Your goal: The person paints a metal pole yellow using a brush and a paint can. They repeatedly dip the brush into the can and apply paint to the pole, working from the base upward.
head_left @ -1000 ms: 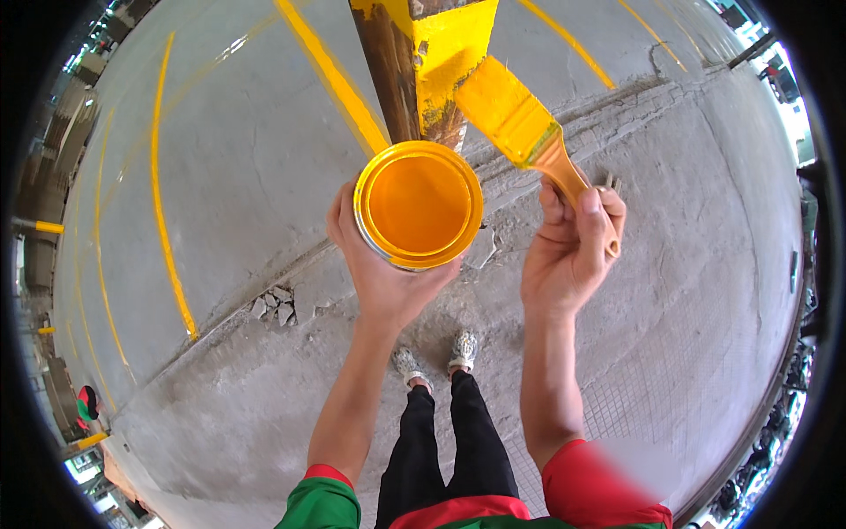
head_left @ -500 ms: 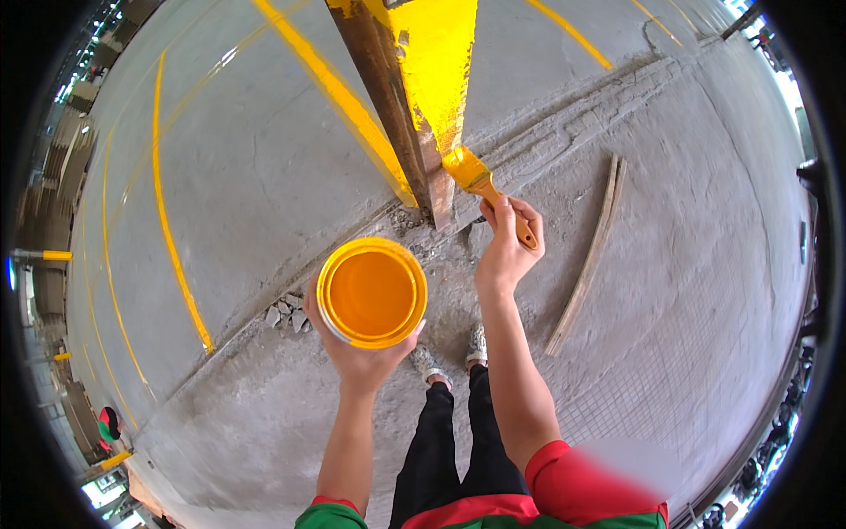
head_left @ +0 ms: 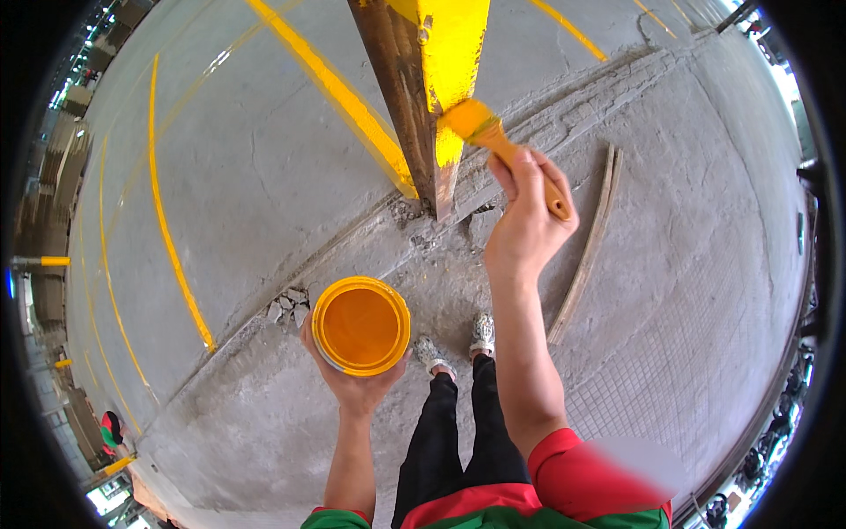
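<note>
My left hand (head_left: 348, 381) is wrapped round an open can of yellow-orange paint (head_left: 359, 324), held upright in front of me. In my right hand (head_left: 529, 216) is a paintbrush (head_left: 500, 145), gripped by its wooden handle. Its paint-covered bristles touch the face of a steel post (head_left: 451, 62) ahead. Wet yellow paint covers most of that face; its lower tip is bare brown metal in part. The post's left side (head_left: 397, 88) is largely dark and rusty, with yellow only near the top.
Broken concrete lumps (head_left: 287, 306) lie left of the can along a rough floor seam. A long wooden strip (head_left: 589, 247) rests on the floor to the right. Yellow lines (head_left: 339, 93) mark the grey floor. At the far left edge is another person (head_left: 111, 429).
My right hand has moved the brush up the post's face, and yellow now reaches lower there. The can has dropped slightly lower and to the left in view.
</note>
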`<state>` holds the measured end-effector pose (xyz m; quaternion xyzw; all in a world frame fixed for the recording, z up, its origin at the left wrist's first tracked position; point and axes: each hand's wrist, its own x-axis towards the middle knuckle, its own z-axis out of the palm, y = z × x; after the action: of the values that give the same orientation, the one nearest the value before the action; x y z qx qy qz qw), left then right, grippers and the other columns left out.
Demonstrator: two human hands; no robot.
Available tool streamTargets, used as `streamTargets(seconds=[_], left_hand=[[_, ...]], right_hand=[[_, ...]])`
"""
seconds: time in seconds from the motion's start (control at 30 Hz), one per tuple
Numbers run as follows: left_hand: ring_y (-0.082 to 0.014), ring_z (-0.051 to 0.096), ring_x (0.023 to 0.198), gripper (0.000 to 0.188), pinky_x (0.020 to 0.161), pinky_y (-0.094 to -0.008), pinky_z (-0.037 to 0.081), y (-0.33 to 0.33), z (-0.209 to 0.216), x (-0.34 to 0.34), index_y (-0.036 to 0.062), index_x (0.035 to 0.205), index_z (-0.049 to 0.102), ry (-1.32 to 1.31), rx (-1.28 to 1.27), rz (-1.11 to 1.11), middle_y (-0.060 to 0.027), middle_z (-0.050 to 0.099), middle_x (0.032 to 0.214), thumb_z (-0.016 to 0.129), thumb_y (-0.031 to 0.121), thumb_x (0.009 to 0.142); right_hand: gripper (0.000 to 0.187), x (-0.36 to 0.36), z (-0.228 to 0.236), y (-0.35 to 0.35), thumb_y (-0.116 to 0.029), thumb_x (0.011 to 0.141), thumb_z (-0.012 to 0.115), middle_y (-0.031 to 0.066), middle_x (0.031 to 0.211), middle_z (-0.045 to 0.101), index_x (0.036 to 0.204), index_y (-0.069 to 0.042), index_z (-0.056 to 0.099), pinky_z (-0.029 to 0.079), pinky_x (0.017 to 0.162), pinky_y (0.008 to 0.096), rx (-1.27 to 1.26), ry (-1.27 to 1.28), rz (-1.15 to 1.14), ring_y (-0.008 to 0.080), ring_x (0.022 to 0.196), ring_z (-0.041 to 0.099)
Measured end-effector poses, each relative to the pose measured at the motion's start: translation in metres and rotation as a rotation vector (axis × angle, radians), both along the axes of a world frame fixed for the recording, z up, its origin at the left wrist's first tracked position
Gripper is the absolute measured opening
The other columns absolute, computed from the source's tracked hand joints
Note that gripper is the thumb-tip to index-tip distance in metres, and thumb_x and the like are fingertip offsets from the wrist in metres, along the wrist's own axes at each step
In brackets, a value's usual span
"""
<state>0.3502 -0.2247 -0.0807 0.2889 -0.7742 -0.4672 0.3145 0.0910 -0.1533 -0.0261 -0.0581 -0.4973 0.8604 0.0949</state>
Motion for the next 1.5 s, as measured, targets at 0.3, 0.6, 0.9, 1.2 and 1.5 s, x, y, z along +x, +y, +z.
streamTargets(seconds=[0.3,0.6,0.9,1.2,1.5], left_hand=[[-0.0291,0.048,0.133,0.128,0.117,-0.0461,0.034,-0.002,-0.005,0.008,0.0058,0.155,0.02,-0.003,-0.014,-0.017,-0.0125,0.042,0.143,0.096,0.015,0.053],[-0.0296,0.043,0.143,0.134,0.121,-0.0488,0.031,-0.002,-0.001,0.009,0.0055,0.16,0.01,0.116,0.086,-0.035,-0.014,0.039,0.154,0.096,0.027,0.059],[-0.0314,0.04,0.146,0.14,0.125,-0.0493,0.028,-0.017,-0.012,0.027,0.0048,0.163,0.003,-0.118,-0.401,-0.026,-0.016,0.034,0.16,0.094,0.035,0.061],[-0.0311,0.042,0.145,0.138,0.125,-0.0489,0.028,-0.008,-0.018,0.018,0.0059,0.161,0.008,-0.007,-0.105,0.003,-0.0143,0.037,0.157,0.096,0.032,0.059],[-0.0283,0.048,0.136,0.127,0.119,-0.0467,0.033,0.0,-0.001,0.01,0.007,0.155,0.022,-0.086,-0.147,0.051,-0.0112,0.045,0.147,0.096,0.023,0.052]], right_hand=[[0.014,0.003,0.071,0.019,0.001,0.098,0.064,0.0211,0.104,0.07,0.107,0.012,0.066,0.068,0.085,0.0413,-0.346,0.354,0.035,0.0311,0.091,0.076],[0.018,0.0,-0.021,-0.008,-0.004,0.096,0.071,0.0183,0.106,0.069,0.105,0.01,0.067,0.065,0.086,0.0374,-0.221,0.004,-0.018,0.0253,0.091,0.074],[0.02,0.001,-0.135,0.01,-0.007,0.095,0.071,0.0158,0.097,0.073,0.103,0.011,0.072,0.062,0.081,0.0292,0.098,-0.247,-0.035,0.0215,0.085,0.074],[0.019,0.003,-0.08,-0.005,-0.004,0.094,0.071,0.0185,0.101,0.071,0.103,0.013,0.07,0.064,0.083,0.0312,0.026,-0.18,-0.014,0.0236,0.088,0.074],[0.018,0.015,0.061,0.002,-0.006,0.096,0.071,0.0157,0.101,0.07,0.104,0.01,0.07,0.064,0.086,0.0347,-0.241,0.179,0.014,0.0233,0.09,0.074]])
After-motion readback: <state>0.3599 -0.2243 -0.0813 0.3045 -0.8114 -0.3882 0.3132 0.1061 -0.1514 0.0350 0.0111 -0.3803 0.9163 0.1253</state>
